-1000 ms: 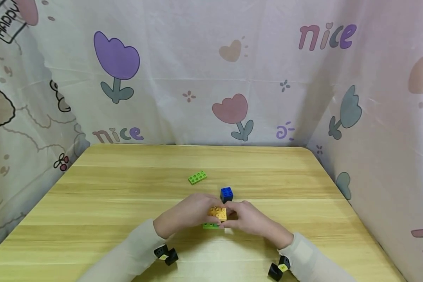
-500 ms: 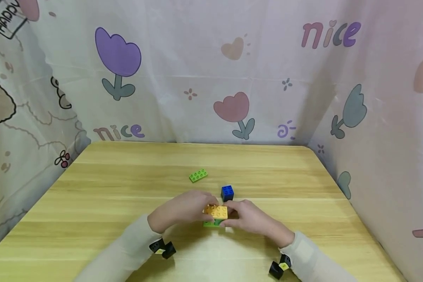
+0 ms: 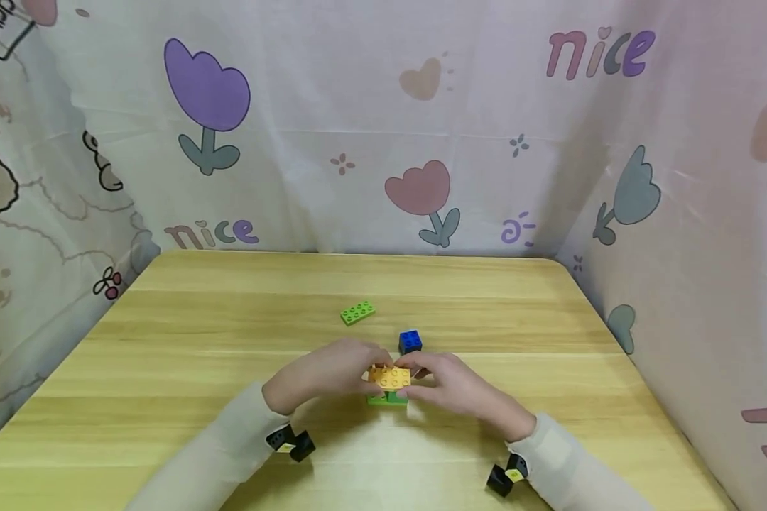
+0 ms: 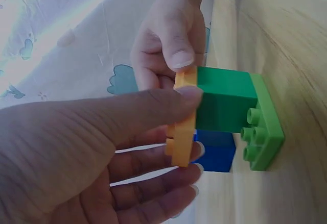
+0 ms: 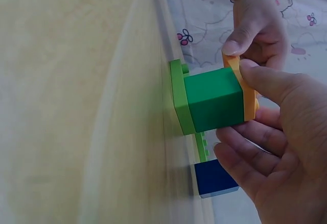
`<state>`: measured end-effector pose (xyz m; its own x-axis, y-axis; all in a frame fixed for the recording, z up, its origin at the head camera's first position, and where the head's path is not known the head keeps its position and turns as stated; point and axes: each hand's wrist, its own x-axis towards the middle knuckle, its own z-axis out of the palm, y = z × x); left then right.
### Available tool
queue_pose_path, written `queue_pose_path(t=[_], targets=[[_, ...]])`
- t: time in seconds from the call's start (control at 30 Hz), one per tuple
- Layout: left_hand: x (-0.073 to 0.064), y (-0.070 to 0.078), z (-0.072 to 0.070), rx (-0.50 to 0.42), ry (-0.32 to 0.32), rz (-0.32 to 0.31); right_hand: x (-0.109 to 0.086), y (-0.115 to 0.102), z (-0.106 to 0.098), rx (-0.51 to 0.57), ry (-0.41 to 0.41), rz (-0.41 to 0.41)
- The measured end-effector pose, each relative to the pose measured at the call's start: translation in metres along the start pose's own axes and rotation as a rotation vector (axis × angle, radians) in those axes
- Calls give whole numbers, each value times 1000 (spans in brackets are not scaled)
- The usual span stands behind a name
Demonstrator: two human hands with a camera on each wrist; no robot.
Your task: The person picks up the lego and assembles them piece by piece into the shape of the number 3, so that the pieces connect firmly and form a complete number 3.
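A yellow-orange toy building plate (image 3: 390, 377) lies on top of a darker green block (image 4: 227, 101), which stands at one end of a lime green studded plate (image 4: 269, 127) on the table. My left hand (image 3: 332, 370) pinches the yellow plate's left end between thumb and fingers. At its right end my right hand (image 3: 450, 385) pinches the same plate, its thumb right at the top of the green block in the right wrist view. Several bare studs of the lime base show in the left wrist view.
Just behind the stack stands a blue block (image 3: 410, 341). Farther back and to the left lies another lime green plate (image 3: 357, 312). The wooden table (image 3: 230, 305) ends at a patterned curtain (image 3: 319, 191) on the back and sides.
My left hand has shifted slightly left along the yellow plate, so more of its studs and the green block below show. The right hand keeps its hold at the right end.
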<state>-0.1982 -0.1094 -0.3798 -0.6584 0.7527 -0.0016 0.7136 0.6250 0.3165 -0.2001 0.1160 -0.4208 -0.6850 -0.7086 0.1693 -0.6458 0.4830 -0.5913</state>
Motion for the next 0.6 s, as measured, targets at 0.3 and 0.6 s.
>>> queue_pose_path(t=[0.3, 0.6], targets=[[-7, -9, 11, -56, 40, -16, 0, -1, 1, -8, 13, -40], [-15, -12, 14, -44, 78, -33, 1, -2, 0, 16, 9, -18]])
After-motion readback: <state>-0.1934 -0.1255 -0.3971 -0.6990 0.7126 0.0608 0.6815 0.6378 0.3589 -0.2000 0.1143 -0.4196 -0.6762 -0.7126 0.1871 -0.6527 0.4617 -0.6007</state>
